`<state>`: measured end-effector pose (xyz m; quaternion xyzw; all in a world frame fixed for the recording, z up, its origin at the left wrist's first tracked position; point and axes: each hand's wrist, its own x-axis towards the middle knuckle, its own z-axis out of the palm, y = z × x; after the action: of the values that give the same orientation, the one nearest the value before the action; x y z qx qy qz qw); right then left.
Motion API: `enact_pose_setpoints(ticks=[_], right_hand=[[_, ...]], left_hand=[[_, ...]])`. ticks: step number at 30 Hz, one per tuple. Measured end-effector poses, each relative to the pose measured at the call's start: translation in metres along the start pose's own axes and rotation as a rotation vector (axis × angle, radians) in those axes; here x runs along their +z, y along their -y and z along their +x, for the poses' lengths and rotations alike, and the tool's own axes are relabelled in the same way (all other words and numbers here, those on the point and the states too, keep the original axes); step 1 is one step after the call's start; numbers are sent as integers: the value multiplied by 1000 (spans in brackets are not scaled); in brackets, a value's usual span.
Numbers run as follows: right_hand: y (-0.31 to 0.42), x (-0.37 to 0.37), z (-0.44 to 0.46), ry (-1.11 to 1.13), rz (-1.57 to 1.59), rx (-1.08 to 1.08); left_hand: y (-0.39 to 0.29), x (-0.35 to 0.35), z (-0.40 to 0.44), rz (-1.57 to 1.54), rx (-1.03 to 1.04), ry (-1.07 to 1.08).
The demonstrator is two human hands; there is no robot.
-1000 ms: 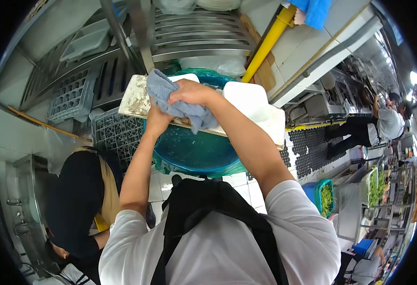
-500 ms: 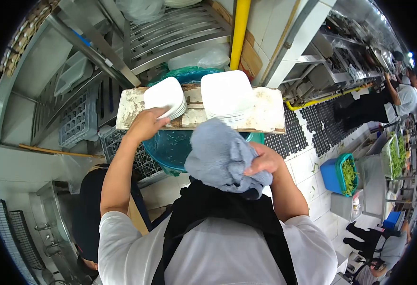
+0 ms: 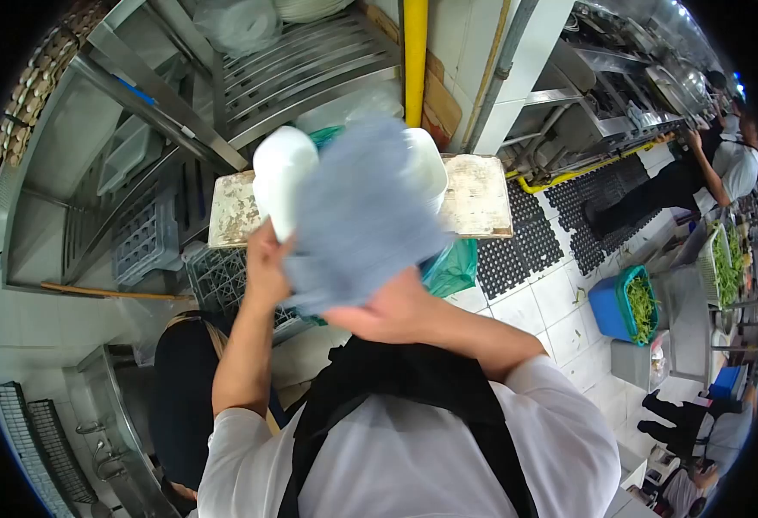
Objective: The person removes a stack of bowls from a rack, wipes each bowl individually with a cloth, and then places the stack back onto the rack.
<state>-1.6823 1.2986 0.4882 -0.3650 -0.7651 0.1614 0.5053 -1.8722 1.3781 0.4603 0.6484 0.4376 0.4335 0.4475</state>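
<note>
Cloth (image 3: 366, 216) blu-gry, v. blurry

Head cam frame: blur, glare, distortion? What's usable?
Head view: cloth heavily blurred, right hand smeared too; board clearer, worn paint readable. Head view: fisheye bends lines toward the rim, corners black. Head view: small lights blown out at upper right.

Even, bright light covers the white floor (image 3: 517, 315), with a small bluish glare at far upper right. Motion blur smears the cloth (image 3: 366, 216) and right hand (image 3: 387, 311); fisheye distortion curves the edges into black corners.
</note>
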Motion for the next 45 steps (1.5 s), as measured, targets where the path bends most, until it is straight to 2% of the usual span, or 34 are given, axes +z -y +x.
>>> enact_pose_setpoints(ticks=[1, 2, 5, 6, 7, 8, 9, 10, 11, 12, 14, 15, 17, 19, 20, 21, 22, 23, 25, 26, 28, 30, 31, 33, 37, 38, 40, 45], right_hand=[[-1, 23, 7, -203, -131, -36], [10, 16, 31, -228, -230, -90], [-2, -2, 66, -221, -212, -151], [-13, -7, 76, -216, -211, -151], [-27, -14, 85, -188, 191, 32], [-36, -20, 90, -154, 590, 217], [-47, -21, 86, -150, 586, 212], [-60, -21, 79, -176, 784, 386], [-69, -21, 74, -205, 977, 562], [-63, -16, 70, -206, 968, 561], [-37, 5, 49, -465, 1270, 579], [-31, 11, 36, -475, 1263, 593], [-29, 19, 11, -435, 1425, 779], [-24, 17, -14, -55, 694, 557], [-28, 22, -28, -51, 863, 578], [-28, 12, -34, -54, 860, 585], [-28, -9, -44, 1, 899, 677], [-30, -30, -54, 58, 935, 764], [-35, -69, -75, 91, 805, 665], [-38, -83, -94, 32, 809, 754], [-41, -104, -124, -27, 807, 836], [-40, -117, -143, -253, 824, 869], [-38, -120, -147, -254, 829, 874], [-34, -126, -151, -427, 858, 864], [-39, -126, -154, -477, 817, 865], [-39, -126, -150, -466, 817, 870], [-40, -124, -138, -343, 848, 738], [-37, -101, -102, -104, 841, 745]], left_hand=[[-4, 2, -8, -36, 46, 57], [-6, 3, -15, -71, 92, 115], [-17, 1, -31, -168, 223, 273], [-23, -5, -33, -111, 165, 327], [-23, -6, -37, -112, 167, 322], [-24, -6, -42, -267, 182, 259], [-25, -3, -44, -424, 197, 197], [-33, 8, -40, -677, 263, 154], [-32, 11, -36, -684, 268, 157], [-31, 14, -33, -763, 338, 151], [-30, 22, -21, -859, 398, 92], [-30, 27, -18, -867, 383, 95], [-35, 35, -5, -874, 332, 94], [-32, 41, 10, -824, 326, 131], [-26, 46, 18, -701, 247, 150], [-22, 49, 26, -575, 170, 168], [-23, 49, 34, -199, 125, 266], [-30, 55, 45, -201, 127, 267], [-43, 70, 61, 372, 274, 605], [-39, 78, 64, 370, 266, 608], [-26, 92, 71, 794, 584, 609], [-17, 99, 76, 885, 563, 645], [-14, 100, 77, 977, 543, 683], [-8, 102, 77, 1027, 526, 689], [-7, 104, 74, 1149, 529, 736], [-4, 104, 73, 1146, 520, 731], [4, 103, 71, 1130, 606, 666], [13, 97, 63, 1112, 502, 580]])
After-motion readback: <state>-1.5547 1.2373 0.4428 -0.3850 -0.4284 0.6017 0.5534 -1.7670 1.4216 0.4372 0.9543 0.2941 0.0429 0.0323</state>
